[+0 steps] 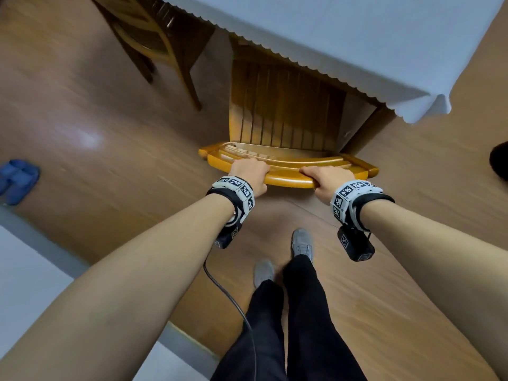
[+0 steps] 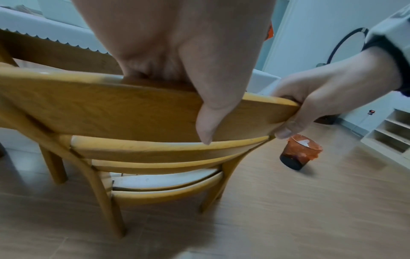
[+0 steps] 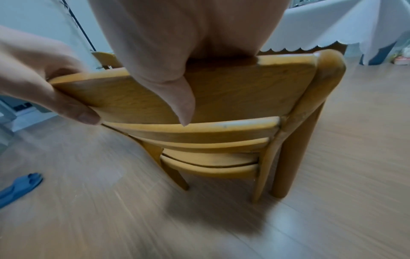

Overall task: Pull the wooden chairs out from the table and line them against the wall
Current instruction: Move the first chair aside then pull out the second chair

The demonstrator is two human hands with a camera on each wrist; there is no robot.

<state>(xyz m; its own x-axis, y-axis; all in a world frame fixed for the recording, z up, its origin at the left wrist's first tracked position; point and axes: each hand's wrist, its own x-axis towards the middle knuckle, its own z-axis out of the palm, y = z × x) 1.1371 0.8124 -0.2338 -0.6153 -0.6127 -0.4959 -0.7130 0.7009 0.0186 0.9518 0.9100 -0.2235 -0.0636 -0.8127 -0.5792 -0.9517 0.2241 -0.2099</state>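
The table, under its white cloth, covers the front of the wooden chair, whose seat sits partly beneath the edge. Left hand and right hand both grip the top rail, fingers curled over, thumbs behind. Advised: pull straight back with even force on both sides, keeping clear of the feet

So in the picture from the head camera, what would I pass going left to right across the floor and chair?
Pair of blue rubber slippers → dark wooden chair tucked under the table → left hand gripping the light wooden chair's top rail → right hand on the same rail → hanging corner of the white scalloped tablecloth.
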